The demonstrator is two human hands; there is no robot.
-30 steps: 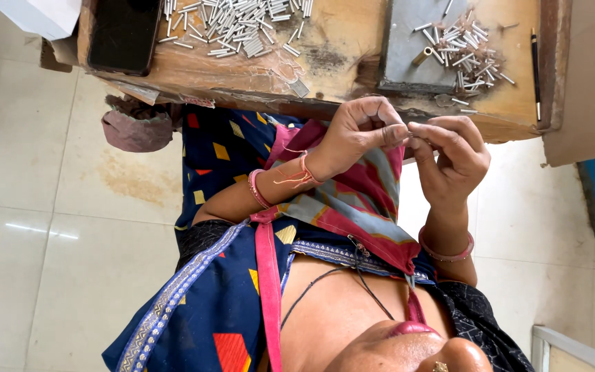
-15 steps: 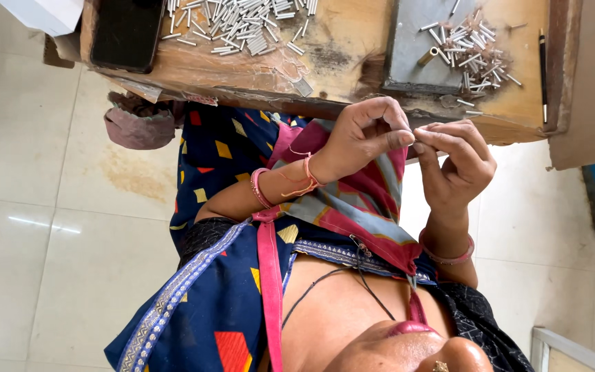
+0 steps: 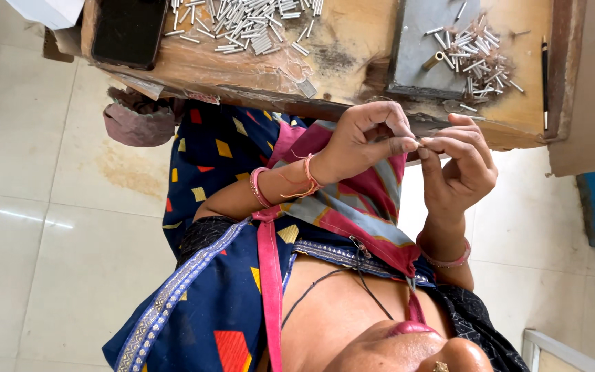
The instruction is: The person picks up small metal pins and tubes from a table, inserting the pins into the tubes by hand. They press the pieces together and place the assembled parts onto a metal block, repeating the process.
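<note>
Small metal piece [image 3: 419, 142]: you have it pinched where the fingertips of both hands meet, just below the near edge of the worktop [image 3: 352, 62] and above your lap. It is too small and too covered by your fingers to tell its exact shape. Your left hand [image 3: 366, 141] is curled tight, thumb and forefinger closed on the piece. Your right hand [image 3: 459, 169] comes in from the other side, its forefinger and thumb closed on the same spot and the other fingers folded loosely.

Little has changed over the last second. Both hands have sunk slightly toward your body, away from the worktop edge, and the right wrist has dropped a touch more than the left. The fingertips have stayed together throughout, so I judge the fine work on the piece is still going on, and nothing has been set down or picked up.

On the worktop, a grey tray [image 3: 414, 41] beyond your right hand holds a loose cluster of short metal pins [image 3: 480, 58] and one brass tube [image 3: 433, 60], lying as they did before. A larger heap of pins [image 3: 242, 24] lies beyond your left hand, with a black phone [image 3: 129, 31] beside it and a dark pen [image 3: 545, 65] by the right rim
</note>
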